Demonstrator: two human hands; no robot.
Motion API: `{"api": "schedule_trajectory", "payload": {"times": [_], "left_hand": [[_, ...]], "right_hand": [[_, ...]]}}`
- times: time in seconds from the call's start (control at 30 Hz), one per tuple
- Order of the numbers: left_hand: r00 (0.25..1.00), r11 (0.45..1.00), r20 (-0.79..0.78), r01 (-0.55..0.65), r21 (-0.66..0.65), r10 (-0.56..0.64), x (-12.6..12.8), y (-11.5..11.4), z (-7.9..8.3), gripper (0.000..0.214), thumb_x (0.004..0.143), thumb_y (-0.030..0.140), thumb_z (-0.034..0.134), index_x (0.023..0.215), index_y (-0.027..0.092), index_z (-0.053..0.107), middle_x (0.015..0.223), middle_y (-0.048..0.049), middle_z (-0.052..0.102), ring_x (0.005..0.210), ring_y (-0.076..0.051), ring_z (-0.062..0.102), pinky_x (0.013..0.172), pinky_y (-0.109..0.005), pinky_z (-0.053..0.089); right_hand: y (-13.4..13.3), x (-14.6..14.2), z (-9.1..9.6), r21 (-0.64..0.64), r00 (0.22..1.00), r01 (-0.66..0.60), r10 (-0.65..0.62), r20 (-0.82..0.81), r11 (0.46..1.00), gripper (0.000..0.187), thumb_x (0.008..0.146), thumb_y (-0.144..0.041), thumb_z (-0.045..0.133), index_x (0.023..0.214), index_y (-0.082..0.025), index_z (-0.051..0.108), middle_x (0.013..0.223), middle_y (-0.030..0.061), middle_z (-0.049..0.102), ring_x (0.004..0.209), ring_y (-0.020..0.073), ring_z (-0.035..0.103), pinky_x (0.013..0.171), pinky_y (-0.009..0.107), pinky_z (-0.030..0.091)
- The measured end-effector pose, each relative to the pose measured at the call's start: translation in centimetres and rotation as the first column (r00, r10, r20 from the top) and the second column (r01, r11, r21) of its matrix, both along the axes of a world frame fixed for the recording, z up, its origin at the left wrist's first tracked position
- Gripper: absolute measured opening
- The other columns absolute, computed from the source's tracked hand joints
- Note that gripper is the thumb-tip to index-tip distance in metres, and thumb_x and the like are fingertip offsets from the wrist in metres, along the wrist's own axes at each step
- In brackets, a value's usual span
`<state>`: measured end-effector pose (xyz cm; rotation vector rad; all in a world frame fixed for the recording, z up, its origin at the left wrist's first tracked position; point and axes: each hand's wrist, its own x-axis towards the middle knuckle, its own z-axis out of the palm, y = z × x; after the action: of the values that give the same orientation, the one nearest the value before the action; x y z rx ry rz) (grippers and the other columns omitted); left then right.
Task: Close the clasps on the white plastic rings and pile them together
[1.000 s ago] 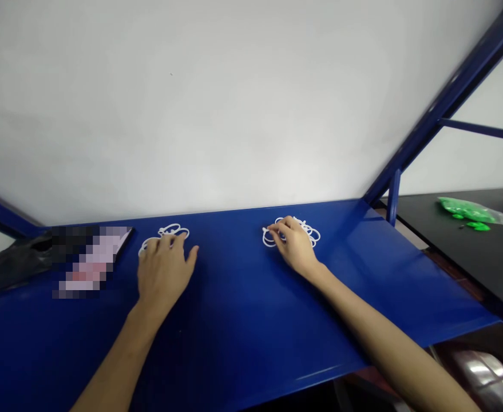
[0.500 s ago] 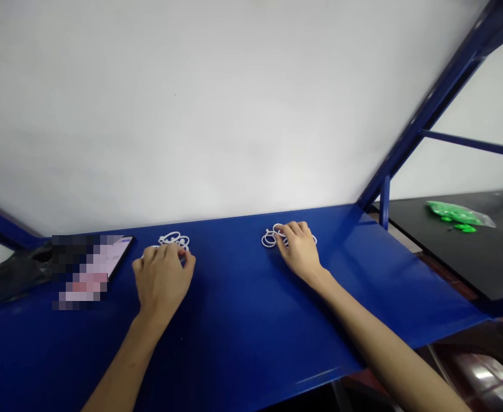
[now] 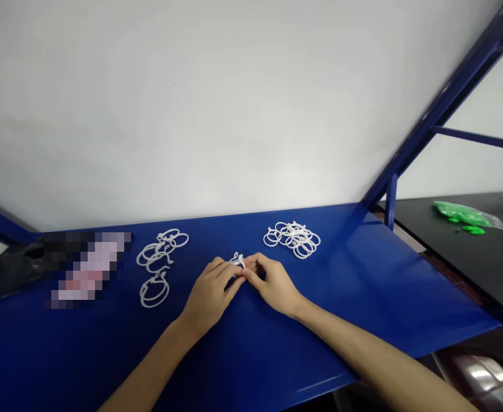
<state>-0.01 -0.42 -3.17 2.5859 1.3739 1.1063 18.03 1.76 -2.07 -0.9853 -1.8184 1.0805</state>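
Observation:
Over the middle of the blue tabletop [image 3: 217, 366], my two hands meet at their fingertips. Pinched between the thumb and fingers of my left hand [image 3: 210, 290] is a white plastic ring [image 3: 236, 260], partly hidden by the fingers. My right hand [image 3: 276, 284] is closed on the same ring from the other side, at a small tab or clasp. Several similar white rings, like curtain rings with small eyelets, lie in a loose group [image 3: 157, 264] to the left. A denser pile of white rings [image 3: 296, 236] lies to the right, beyond my right hand.
A pixelated phone [image 3: 90, 266] lies on a black plastic bag [image 3: 15, 274] at the left. A white wall [image 3: 234, 114] stands behind the tabletop. Blue metal bars [image 3: 431, 120] slope up at the right; past them, a black table [image 3: 457, 252] holds a bag of green pieces [image 3: 466, 214].
Both hands have come away from the two groups of rings and moved inward to meet at the middle. They now hold a white ring between them, and both groups are uncovered.

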Motion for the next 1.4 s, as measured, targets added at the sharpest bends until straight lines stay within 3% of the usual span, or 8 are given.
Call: {"api": "schedule_trajectory", "payload": {"times": [0.23, 0.33, 0.57, 0.9, 1.0, 1.13, 1.27, 1.4], "left_hand": [[0.967, 0.98, 0.179, -0.165, -0.114, 0.183, -0.4, 0.5, -0.8, 0.015, 0.091, 0.029, 0.063, 0.102, 0.022, 0.056, 0.097, -0.0003, 0.06, 0.078, -0.014, 0.061, 0.073, -0.029, 0.054], [0.975, 0.971, 0.087, -0.191, -0.144, 0.205, -1.0, 1.0, -1.0, 0.024, 0.091, 0.033, 0.063, 0.113, 0.023, 0.06, 0.103, -0.0023, 0.063, 0.087, -0.018, 0.063, 0.081, -0.034, 0.054], [0.949, 0.968, -0.208, -0.249, -0.041, 0.236, -1.7, 1.1, -0.3, 0.018, 0.096, 0.035, 0.057, 0.091, 0.025, 0.071, 0.092, -0.0033, 0.068, 0.089, -0.023, 0.058, 0.082, -0.04, 0.046], [0.837, 0.883, -0.305, -0.469, 0.029, 0.455, -2.5, 1.1, 0.4, 0.02, 0.091, 0.03, 0.055, 0.099, 0.021, 0.071, 0.095, -0.0084, 0.071, 0.094, -0.03, 0.057, 0.078, -0.045, 0.042], [0.895, 0.906, -0.169, -0.423, -0.027, 0.413, -1.7, 0.4, 1.2, 0.024, 0.091, 0.029, 0.055, 0.107, 0.023, 0.072, 0.101, -0.0073, 0.073, 0.099, -0.03, 0.059, 0.083, -0.047, 0.043], [0.969, 0.932, 0.087, -0.196, -0.304, 0.232, -0.1, -0.3, 2.1, 0.025, 0.094, 0.043, 0.056, 0.096, 0.028, 0.076, 0.095, -0.0001, 0.077, 0.091, -0.022, 0.066, 0.084, -0.041, 0.05], [0.923, 0.868, 0.264, -0.127, -0.48, 0.281, 0.2, -0.3, 1.6, 0.029, 0.092, 0.049, 0.058, 0.098, 0.029, 0.077, 0.095, 0.0003, 0.079, 0.083, -0.019, 0.07, 0.076, -0.034, 0.055], [0.885, 0.849, 0.359, -0.074, -0.524, 0.298, -0.1, -0.1, 1.0, 0.028, 0.091, 0.049, 0.061, 0.101, 0.029, 0.078, 0.1, -0.0013, 0.079, 0.094, -0.021, 0.072, 0.09, -0.037, 0.056]], "right_hand": [[0.7, 0.6, -0.3, 0.154, 0.992, 0.085, -0.097, 0.077, 0.984, 0.012, 0.092, -0.015, 0.058, 0.099, -0.018, 0.067, 0.084, 0.0013, 0.069, 0.071, 0.013, 0.063, 0.07, 0.026, 0.051], [1.1, 1.0, -0.6, 0.233, 0.981, 0.072, -0.111, 0.161, 0.97, 0.017, 0.094, -0.017, 0.057, 0.105, -0.018, 0.07, 0.087, 0.0029, 0.067, 0.073, 0.0141, 0.062, 0.072, 0.027, 0.05], [1.2, 1.3, -1.3, 0.309, 0.963, 0.042, -0.121, 0.239, 0.95, 0.023, 0.096, -0.019, 0.057, 0.111, -0.018, 0.074, 0.088, 0.0045, 0.066, 0.072, 0.0144, 0.061, 0.072, 0.028, 0.051], [1.4, 1.9, -0.1, 0.321, 0.973, 0.069, -0.135, 0.188, 0.944, 0.018, 0.098, -0.02, 0.058, 0.105, -0.019, 0.075, 0.095, 0.0057, 0.073, 0.084, 0.0168, 0.068, 0.081, 0.031, 0.054], [1.1, 1.7, 0.3, 0.326, 0.98, 0.112, -0.159, 0.122, 0.939, 0.017, 0.098, -0.022, 0.059, 0.104, -0.021, 0.074, 0.09, 0.004, 0.072, 0.075, 0.0151, 0.065, 0.074, 0.03, 0.054], [0.6, 1.5, 0.2, 0.337, 0.984, 0.14, -0.17, 0.061, 0.931, 0.018, 0.099, -0.024, 0.056, 0.105, -0.021, 0.072, 0.085, 0.0028, 0.068, 0.07, 0.0139, 0.06, 0.069, 0.029, 0.052], [0.2, 1.3, 0.1, 0.311, 0.998, 0.029, -0.046, 0.05, 0.95, 0.015, 0.098, -0.023, 0.057, 0.105, -0.021, 0.071, 0.085, 0.002, 0.064, 0.073, 0.0135, 0.059, 0.068, 0.027, 0.05], [-0.1, 1.3, 0.5, 0.278, 0.997, -0.059, 0.044, 0.06, 0.959, 0.011, 0.098, -0.025, 0.06, 0.096, -0.021, 0.07, 0.078, -0.0002, 0.061, 0.072, 0.014, 0.058, 0.07, 0.027, 0.049]]}}
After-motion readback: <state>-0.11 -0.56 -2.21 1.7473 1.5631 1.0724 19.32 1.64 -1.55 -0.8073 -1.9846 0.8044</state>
